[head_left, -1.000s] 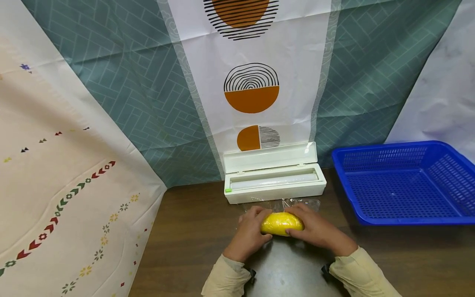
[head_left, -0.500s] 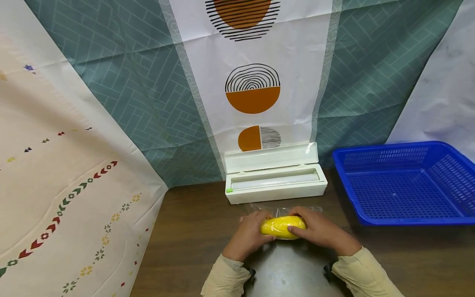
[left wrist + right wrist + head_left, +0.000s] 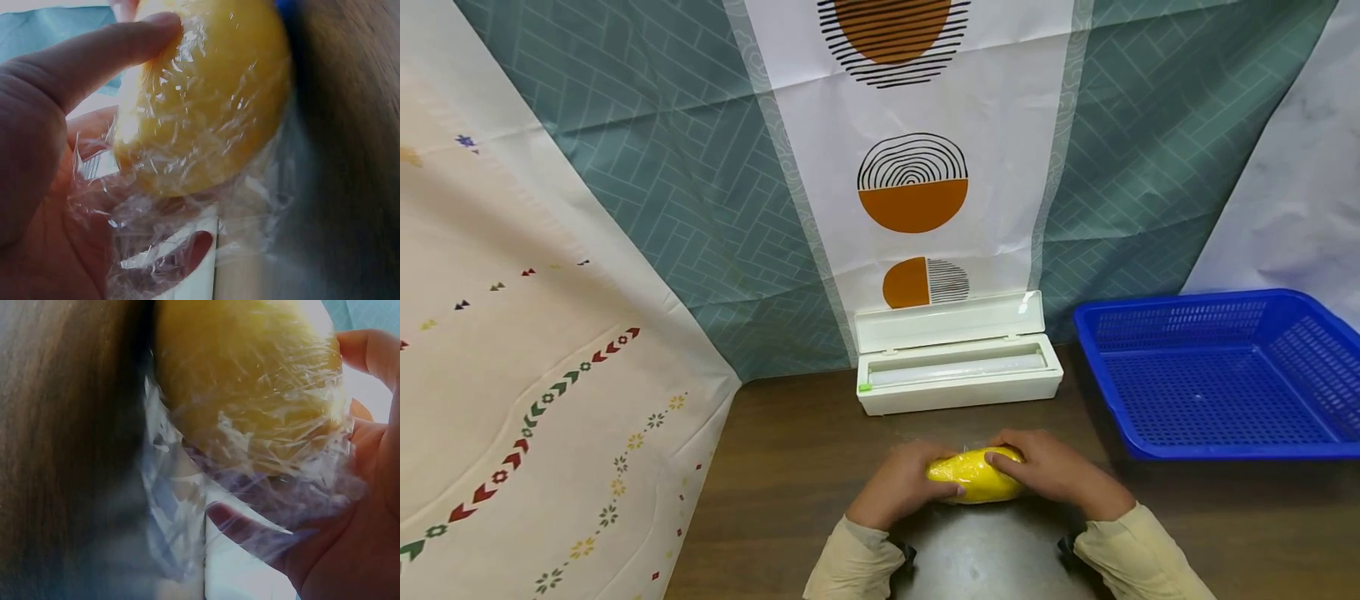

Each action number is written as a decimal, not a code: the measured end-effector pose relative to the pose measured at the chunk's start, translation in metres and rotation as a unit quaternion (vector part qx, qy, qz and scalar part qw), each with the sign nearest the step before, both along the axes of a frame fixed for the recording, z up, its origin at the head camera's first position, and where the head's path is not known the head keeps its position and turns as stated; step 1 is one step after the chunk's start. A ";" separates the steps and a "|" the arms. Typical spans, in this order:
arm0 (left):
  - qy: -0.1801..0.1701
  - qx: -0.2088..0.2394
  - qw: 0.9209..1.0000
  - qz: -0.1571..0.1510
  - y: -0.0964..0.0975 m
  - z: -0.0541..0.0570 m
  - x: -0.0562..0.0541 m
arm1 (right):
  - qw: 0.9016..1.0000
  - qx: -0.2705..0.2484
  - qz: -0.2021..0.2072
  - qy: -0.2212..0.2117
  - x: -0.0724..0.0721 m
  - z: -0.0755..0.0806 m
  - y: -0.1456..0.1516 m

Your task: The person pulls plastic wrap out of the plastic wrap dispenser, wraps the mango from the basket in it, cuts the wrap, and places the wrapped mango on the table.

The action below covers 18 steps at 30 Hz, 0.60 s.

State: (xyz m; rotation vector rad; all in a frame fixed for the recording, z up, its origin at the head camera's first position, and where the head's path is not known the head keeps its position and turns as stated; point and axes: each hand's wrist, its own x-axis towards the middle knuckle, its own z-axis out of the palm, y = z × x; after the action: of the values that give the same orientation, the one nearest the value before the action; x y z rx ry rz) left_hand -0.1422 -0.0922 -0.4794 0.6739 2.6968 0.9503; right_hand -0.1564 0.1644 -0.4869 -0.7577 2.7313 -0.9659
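Note:
A smooth yellow oblong fruit (image 3: pixel 973 477) lies between both hands near the front of the table, wrapped in clear cling film. My left hand (image 3: pixel 901 485) grips its left end, the thumb (image 3: pixel 119 47) pressed on the wrapped surface. At the other end my right hand (image 3: pixel 1060 473) holds it with the thumb across the top and the fingers behind. Loose crinkled cling film (image 3: pixel 156 250) hangs past the fruit's end in the left wrist view. More bunched film (image 3: pixel 262 500) lies against the palm and fingers in the right wrist view.
Behind the hands stands a white cling film dispenser (image 3: pixel 962 398), its lid (image 3: pixel 951 322) raised and a roll (image 3: pixel 958 369) inside. A blue plastic basket (image 3: pixel 1105 400) sits to the right on the brown wooden table (image 3: pixel 775 467). Patterned cloths (image 3: pixel 700 208) hang at the back and left.
The fruit has moved toward me and turned between the hands. The film that lay spread behind it is mostly out of sight now. Both hands keep their grip.

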 end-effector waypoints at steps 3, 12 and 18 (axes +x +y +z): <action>-0.025 0.014 1.000 -0.013 -0.001 0.001 0.000 | 1.000 0.003 0.007 0.015 0.000 -0.001 -0.002; 0.003 -0.040 0.999 0.030 -0.001 0.002 0.002 | 0.996 -0.030 -0.008 0.083 0.009 0.004 -0.008; 0.029 -0.053 0.996 0.068 0.001 0.000 0.001 | 0.990 -0.040 0.007 0.135 0.013 0.012 -0.014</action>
State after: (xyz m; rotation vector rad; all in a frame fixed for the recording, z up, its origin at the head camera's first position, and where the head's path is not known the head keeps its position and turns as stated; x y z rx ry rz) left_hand -0.1413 -0.0908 -0.4792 0.5114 2.8517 0.8225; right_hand -0.1436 0.1500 -0.4753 -0.9864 2.9241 -1.0439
